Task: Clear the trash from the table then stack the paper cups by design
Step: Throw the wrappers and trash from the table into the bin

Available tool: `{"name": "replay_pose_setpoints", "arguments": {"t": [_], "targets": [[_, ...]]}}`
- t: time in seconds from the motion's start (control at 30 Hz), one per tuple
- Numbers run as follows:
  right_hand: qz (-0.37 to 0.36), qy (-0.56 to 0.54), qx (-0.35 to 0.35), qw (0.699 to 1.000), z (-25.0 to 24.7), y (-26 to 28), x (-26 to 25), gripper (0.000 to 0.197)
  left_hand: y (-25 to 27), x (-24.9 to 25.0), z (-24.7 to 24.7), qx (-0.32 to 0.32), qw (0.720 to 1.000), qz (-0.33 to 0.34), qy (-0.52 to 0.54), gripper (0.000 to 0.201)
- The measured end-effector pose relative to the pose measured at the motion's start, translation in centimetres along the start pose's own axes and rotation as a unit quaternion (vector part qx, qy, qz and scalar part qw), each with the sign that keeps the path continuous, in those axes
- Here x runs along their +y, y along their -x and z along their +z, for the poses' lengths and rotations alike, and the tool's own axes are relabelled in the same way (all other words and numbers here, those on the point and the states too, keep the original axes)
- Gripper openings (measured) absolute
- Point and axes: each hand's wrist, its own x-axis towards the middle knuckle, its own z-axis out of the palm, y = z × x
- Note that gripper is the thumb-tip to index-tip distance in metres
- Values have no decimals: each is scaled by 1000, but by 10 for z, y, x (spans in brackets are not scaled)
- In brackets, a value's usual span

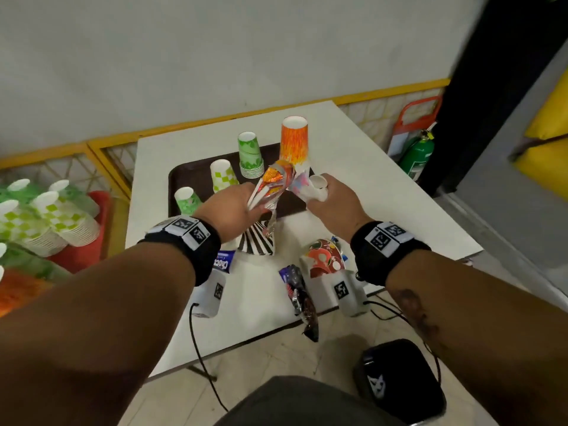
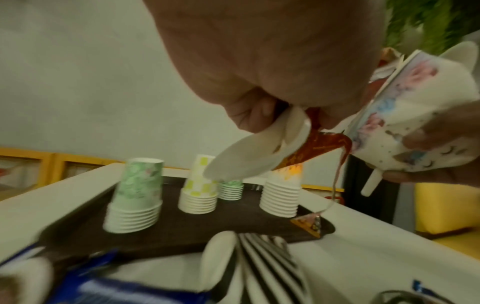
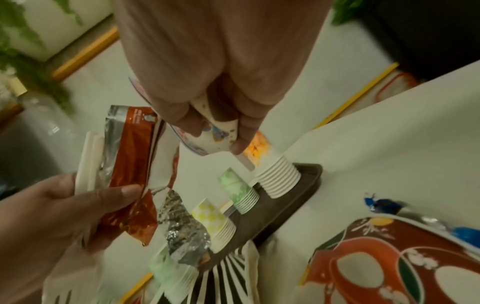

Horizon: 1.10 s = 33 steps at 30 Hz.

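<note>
Above the brown tray (image 1: 196, 176) on the white surface (image 1: 384, 192), the left hand (image 1: 233, 204) grips a crumpled orange foil wrapper (image 1: 273, 186) (plus white plates); the right hand (image 1: 332, 201) fingers clutch a pastel-printed white paper cup (image 2: 415, 115).

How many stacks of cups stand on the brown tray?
4: pale green stack nearest, checked yellow-green stack behind it, green stack farther back, orange stack farthest right. The hands may hide more.

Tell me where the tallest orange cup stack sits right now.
In the head view, the orange cup stack stands upside down at the far right corner of the brown tray, just right of the green cup stack, beyond both raised hands.
</note>
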Motion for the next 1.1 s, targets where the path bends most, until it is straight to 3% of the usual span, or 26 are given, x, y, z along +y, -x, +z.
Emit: {"name": "replay_pose_setpoints", "arguments": {"t": [0.1, 0.27, 0.43, 0.6, 0.7, 0.77, 0.9, 0.97, 1.1], "targets": [[84, -146, 54, 984, -24, 6, 14, 31, -21, 37, 0, -18, 999, 43, 18, 35], [156, -369, 177, 899, -78, 30, 38, 23, -59, 114, 17, -64, 985, 143, 68, 31], [203, -474, 319, 795, -139, 69, 91, 25, -85, 220, 63, -198, 959, 184, 85, 18], [288, -484, 397, 725, -178, 138, 180, 19, -86, 307, 152, -350, 923, 161, 16, 37], [371, -474, 416, 682, -178, 187, 238, 19, -75, 343, 214, -408, 895, 169, -62, 45], [434, -466, 418, 648, -169, 217, 277, 30, -66, 358, 256, -437, 878, 172, -91, 45], [556, -439, 367, 603, -139, 267, 342, 34, -49, 365, 339, -502, 851, 122, -97, 40], [588, -445, 350, 578, -117, 287, 388, 26, -43, 368, 399, -520, 839, 105, -119, 31], [617, -464, 323, 547, -79, 299, 427, 28, -44, 347, 445, -516, 843, 78, -132, 27]]}}
